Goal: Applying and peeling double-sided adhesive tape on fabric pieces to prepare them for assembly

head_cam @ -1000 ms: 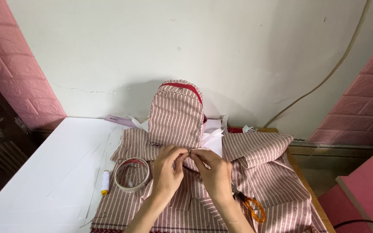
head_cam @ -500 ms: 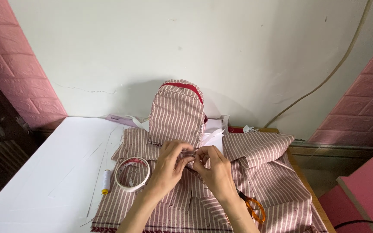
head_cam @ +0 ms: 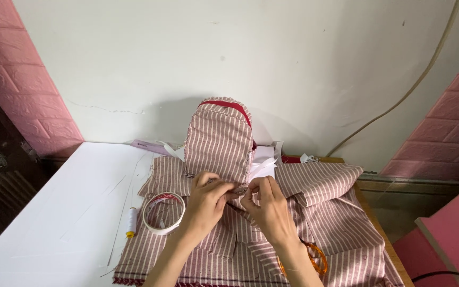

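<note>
In the head view, your left hand (head_cam: 204, 199) and your right hand (head_cam: 268, 204) meet at the middle of the table, just in front of the small backpack of red-and-white striped cloth with a red zipper band at its top (head_cam: 220, 138). The backpack stands upright against the white wall (head_cam: 240, 58). Both hands are closed in a pinch on a small striped fabric piece (head_cam: 236, 190) that lies between your fingertips, near the lower edge of the backpack. What exactly is between the fingers, a pin or only a fold, is too small to tell.

Under your hands lies the large flat striped cloth (head_cam: 336, 234), spread over the white table (head_cam: 54, 212). To the left of your left hand is a roll of white tape with a red inner ring (head_cam: 163, 213), lying flat on the cloth edge, and just beside it a small white thread spool with a yellow base (head_cam: 132, 221) stands on the table. Near your right wrist are the scissors with orange handles (head_cam: 314, 256), partly covered by your arm.

As a judgement: the backpack body looks already sewn and closed at the top. The small piece in your fingers seems not yet joined, and the flat cloth is not yet worked.
</note>
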